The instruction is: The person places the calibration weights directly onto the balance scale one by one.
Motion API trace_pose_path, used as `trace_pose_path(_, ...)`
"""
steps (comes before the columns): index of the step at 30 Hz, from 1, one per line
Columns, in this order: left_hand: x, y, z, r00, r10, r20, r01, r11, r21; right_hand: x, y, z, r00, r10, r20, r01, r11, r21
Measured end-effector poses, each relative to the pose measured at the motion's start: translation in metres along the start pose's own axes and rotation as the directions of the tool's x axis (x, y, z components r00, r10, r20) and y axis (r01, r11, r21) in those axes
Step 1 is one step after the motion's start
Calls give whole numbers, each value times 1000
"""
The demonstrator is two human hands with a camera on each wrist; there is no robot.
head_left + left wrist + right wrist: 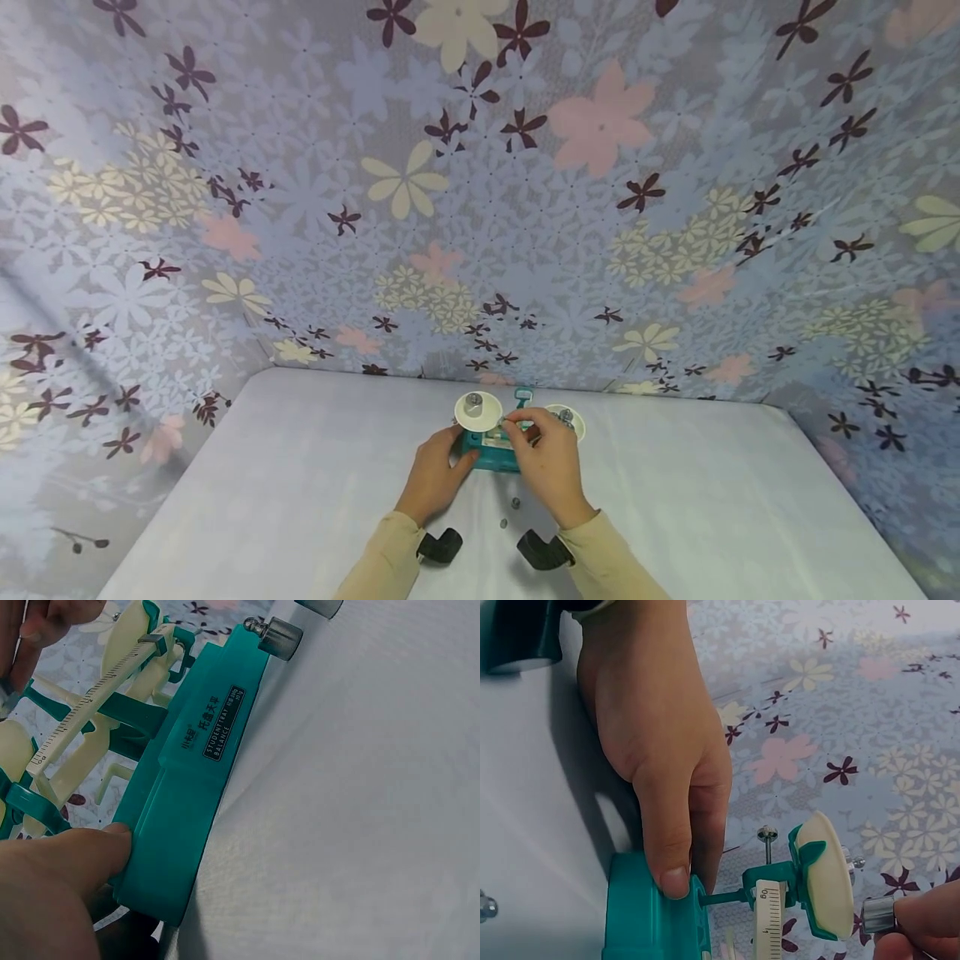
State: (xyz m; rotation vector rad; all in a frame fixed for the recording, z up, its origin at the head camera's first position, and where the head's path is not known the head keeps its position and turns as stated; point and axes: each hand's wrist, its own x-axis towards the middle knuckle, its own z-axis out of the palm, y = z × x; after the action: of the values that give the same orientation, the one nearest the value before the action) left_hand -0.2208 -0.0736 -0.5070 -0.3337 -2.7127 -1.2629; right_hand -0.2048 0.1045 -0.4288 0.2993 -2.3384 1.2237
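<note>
A teal tray balance (491,460) stands on the table, lettered "STUDENT TRAY BALANCE" in the left wrist view. My left hand (437,473) grips the left end of its base, with the thumb on the front and the fingers behind. Between thumb and fingertips, my right hand (551,467) pinches a small metal weight (877,915) beside the cream left pan (823,874). On that pan sits a silvery weight (474,406). More metal weights (566,415) rest on the right pan (579,427), partly hidden by my right hand. A white graduated beam (90,705) runs between the two sides.
Two small metal weights (515,502) lie on the white-covered table (300,483) in front of the balance, between my forearms. A flower-patterned cloth (480,208) rises behind the table and along its sides.
</note>
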Motion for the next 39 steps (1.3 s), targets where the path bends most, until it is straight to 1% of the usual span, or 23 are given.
trace_pose_path(10, -1, -3, 4, 1000, 12, 1, -12, 1000, 9, 3, 0, 8, 1000, -7, -24, 6, 999, -39)
trace_pose_path(16, -1, -6, 6, 1000, 10, 6, -10, 1000, 14, 5, 2, 16, 995, -82, -50, 78, 993, -93)
trace_pose_path(19, -1, -7, 7, 1000, 21, 5, -21, 1000, 18, 5, 3, 19, 990, -125, -71, 114, 984, -133)
trace_pose_path(22, -1, -7, 7, 999, 32, -3, -32, 999, 14, 5, 3, 23, 986, -151, -77, 136, 976, -172)
trace_pose_path(28, 1, -11, 8, 999, 46, -12, -45, 999, 30, 6, 3, 31, 980, -182, -75, 163, 964, -210)
trace_pose_path(31, 1, -13, 8, 999, 47, -13, -47, 998, 36, 6, 2, 34, 979, -185, -82, 162, 960, -229)
trace_pose_path(39, -1, -13, 7, 998, 54, -11, -54, 998, 26, 4, 2, 38, 974, -201, -102, 170, 951, -258)
